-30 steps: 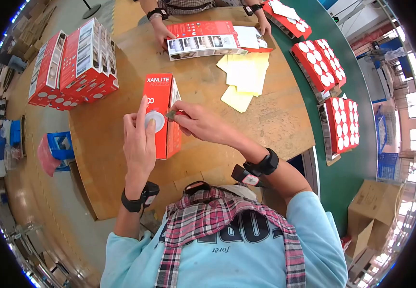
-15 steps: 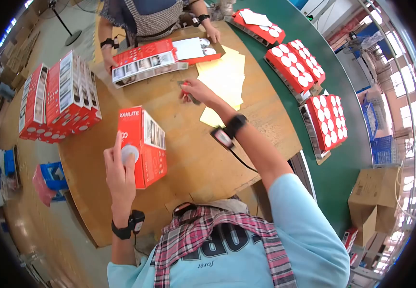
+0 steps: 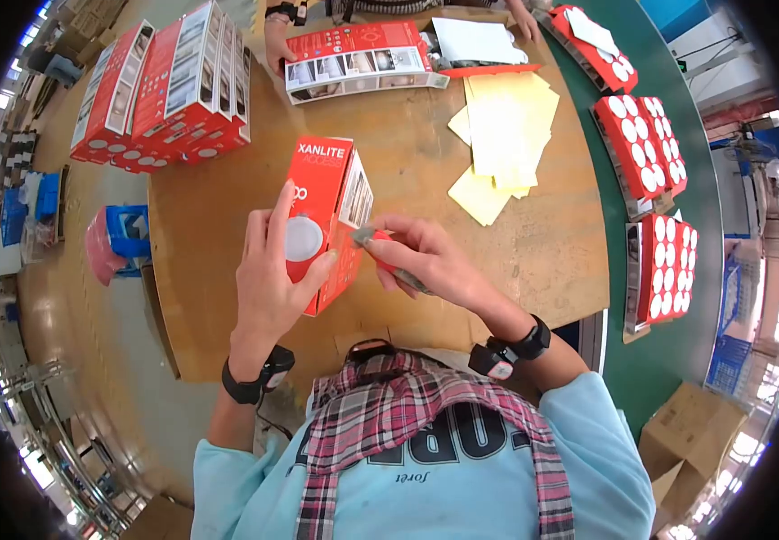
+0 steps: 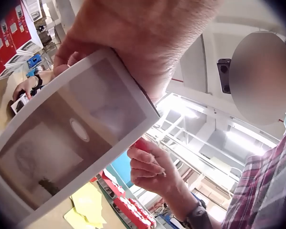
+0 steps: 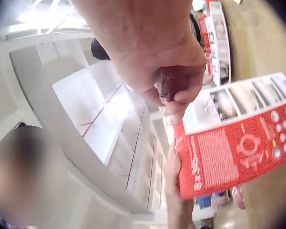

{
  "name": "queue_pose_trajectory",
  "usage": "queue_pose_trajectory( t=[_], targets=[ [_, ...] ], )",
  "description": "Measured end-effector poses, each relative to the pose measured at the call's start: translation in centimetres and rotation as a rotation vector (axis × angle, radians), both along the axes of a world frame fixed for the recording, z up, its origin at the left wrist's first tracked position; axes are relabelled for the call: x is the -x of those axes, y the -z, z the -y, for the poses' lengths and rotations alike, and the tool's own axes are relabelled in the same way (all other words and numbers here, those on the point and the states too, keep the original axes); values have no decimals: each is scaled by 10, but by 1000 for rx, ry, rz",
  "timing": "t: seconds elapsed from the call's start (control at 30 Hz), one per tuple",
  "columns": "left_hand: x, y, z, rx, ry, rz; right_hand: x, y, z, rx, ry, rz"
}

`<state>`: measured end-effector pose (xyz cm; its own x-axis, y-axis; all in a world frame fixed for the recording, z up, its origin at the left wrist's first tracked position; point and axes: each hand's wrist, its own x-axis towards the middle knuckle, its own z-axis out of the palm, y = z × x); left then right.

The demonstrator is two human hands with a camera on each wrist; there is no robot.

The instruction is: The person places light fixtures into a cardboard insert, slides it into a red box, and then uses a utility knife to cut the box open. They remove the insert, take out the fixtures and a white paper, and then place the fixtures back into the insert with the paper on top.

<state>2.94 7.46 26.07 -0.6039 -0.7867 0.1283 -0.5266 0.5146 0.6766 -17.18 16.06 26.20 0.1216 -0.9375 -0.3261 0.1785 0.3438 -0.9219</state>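
A red XANLITE box (image 3: 322, 171) stands on the wooden table in front of me, a white disc printed on its top face. My left hand (image 3: 268, 270) holds it, index finger stretched along the red face and thumb at the right edge. In the left wrist view, a photo panel (image 4: 76, 129) on the box's side shows below that hand. My right hand (image 3: 430, 261) grips a small red and grey tool (image 3: 389, 252), its grey end right at the box's right side edge. I cannot tell the tool's exact kind.
Red boxes (image 3: 178, 99) stand in rows at the back left. Across the table (image 3: 407, 126), another person's hand (image 3: 277, 45) holds an open red box (image 3: 362, 58). Yellow sheets (image 3: 502, 135) lie at the right. Several red boxes (image 3: 664, 270) line the green surface (image 3: 619, 360).
My right hand swung out over the table with the tool, then came back to the box's right side. My left thumb has shifted from the disc to the box edge. The head view has shifted.
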Motion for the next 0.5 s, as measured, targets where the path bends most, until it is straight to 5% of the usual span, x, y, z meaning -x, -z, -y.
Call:
queue_pose_trajectory(
  t=[0.5],
  targets=[
    [-3, 1, -4, -20, 8, -10, -19, -10, 10, 82, 32, -325]
  ],
)
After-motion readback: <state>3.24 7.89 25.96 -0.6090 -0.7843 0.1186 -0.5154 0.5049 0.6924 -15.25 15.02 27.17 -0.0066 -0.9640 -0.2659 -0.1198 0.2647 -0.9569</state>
